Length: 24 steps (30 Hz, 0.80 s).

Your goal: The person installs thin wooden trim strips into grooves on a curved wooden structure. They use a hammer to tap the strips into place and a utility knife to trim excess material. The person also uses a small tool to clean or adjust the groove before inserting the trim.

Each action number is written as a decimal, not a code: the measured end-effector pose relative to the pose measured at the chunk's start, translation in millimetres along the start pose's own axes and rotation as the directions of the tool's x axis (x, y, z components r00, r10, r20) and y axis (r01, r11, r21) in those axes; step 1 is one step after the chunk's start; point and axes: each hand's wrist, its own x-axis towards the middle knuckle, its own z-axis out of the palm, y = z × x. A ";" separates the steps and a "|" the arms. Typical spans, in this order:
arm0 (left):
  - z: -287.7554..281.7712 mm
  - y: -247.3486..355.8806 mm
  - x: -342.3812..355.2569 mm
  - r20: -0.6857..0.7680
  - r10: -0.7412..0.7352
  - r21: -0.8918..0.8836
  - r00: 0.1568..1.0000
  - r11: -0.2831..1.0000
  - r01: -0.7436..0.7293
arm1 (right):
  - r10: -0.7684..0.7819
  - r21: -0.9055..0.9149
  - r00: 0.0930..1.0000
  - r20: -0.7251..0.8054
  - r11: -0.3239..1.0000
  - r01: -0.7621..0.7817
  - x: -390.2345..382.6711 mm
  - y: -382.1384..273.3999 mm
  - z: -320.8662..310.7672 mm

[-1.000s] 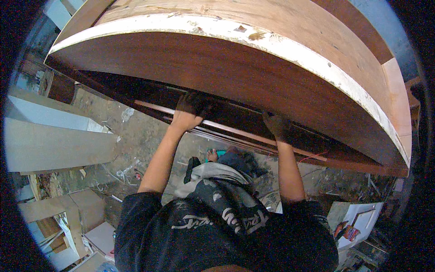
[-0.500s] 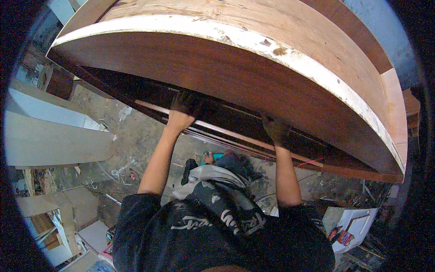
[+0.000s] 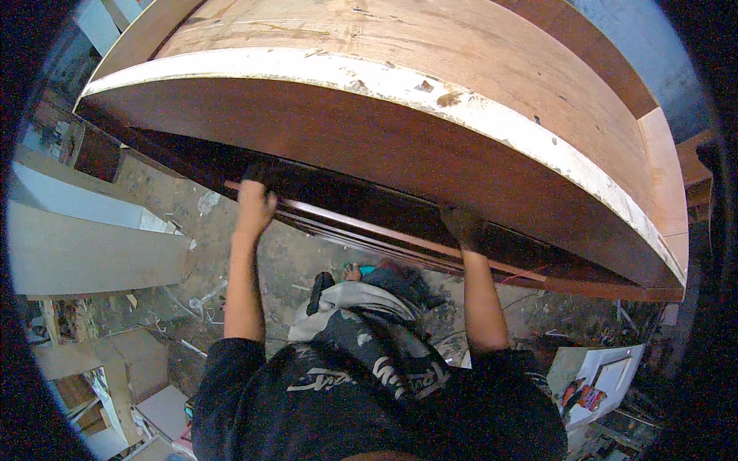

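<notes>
A large wooden cabinet [image 3: 330, 115] stands in front of me, with a dark brown inner panel and a rough white-smeared top edge. My left hand [image 3: 256, 201] reaches into its shadowed front opening, near the left end of a pale-edged horizontal board [image 3: 377, 223]. Its fingers are lost in shadow and blur. Farther right, my right hand [image 3: 464, 229] also extends into the opening, above the right part of that board. Darkness hides its fingers, so whether either hand grips anything does not show.
Pale curved panels [image 3: 92, 246] lie at the left. Wooden boxes and offcuts [image 3: 134, 353] sit lower left, and scraps litter the floor [image 3: 223, 261]. At lower right a white panel [image 3: 607, 384] carries a red tool [image 3: 590, 397]. A teal object [image 3: 367, 270] is by my feet.
My left hand has moved left along the cabinet opening. The right hand stays at nearly the same spot. The cabinet's top edge sits slightly lower in view.
</notes>
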 end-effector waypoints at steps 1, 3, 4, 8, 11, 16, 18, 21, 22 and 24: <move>-20.1 -5.6 1.3 0.004 -0.024 0.039 1.000 0.999 0.024 | 0.008 0.008 1.000 0.012 1.000 -0.008 -0.2 0.5 0.4; -61.9 -10.1 -0.2 0.125 -0.115 0.177 0.985 0.980 0.092 | 0.051 0.019 0.995 0.084 0.998 -0.053 -1.5 2.9 0.9; -81.4 -9.1 -2.2 0.271 -0.241 0.165 0.932 0.965 0.201 | 0.070 0.024 0.991 0.118 0.997 -0.073 -1.7 3.8 1.4; -120.1 9.8 -6.3 0.590 -0.351 0.203 0.727 0.936 0.287 | 0.051 0.106 0.992 0.118 0.992 -0.064 -1.5 4.6 -0.6; -93.4 26.7 0.3 0.195 0.072 0.119 0.978 0.988 -0.097 | -0.076 0.162 0.984 -0.160 0.981 0.102 1.3 -0.6 -3.7; -12.5 37.2 24.6 0.750 -0.174 0.154 0.638 0.984 0.087 | -0.006 0.075 0.982 -0.190 0.997 0.021 3.4 -12.4 -13.1; 11.3 41.2 20.2 0.603 -0.039 0.057 0.797 0.998 0.005 | 0.029 0.184 0.992 -0.120 0.983 -0.007 3.2 -14.8 -16.5; 35.2 44.4 19.6 0.282 0.163 -0.062 0.945 0.987 -0.151 | 0.017 0.122 0.998 -0.067 0.993 -0.008 3.9 -13.7 -19.5; 38.5 44.4 19.2 0.279 0.153 -0.084 0.948 0.987 -0.135 | -0.002 0.064 0.999 -0.047 0.998 0.005 4.2 -12.8 -20.0; 41.6 43.9 19.5 0.267 0.157 -0.089 0.951 0.986 -0.138 | -0.051 0.090 0.982 -0.180 0.994 0.068 5.2 -10.9 -19.2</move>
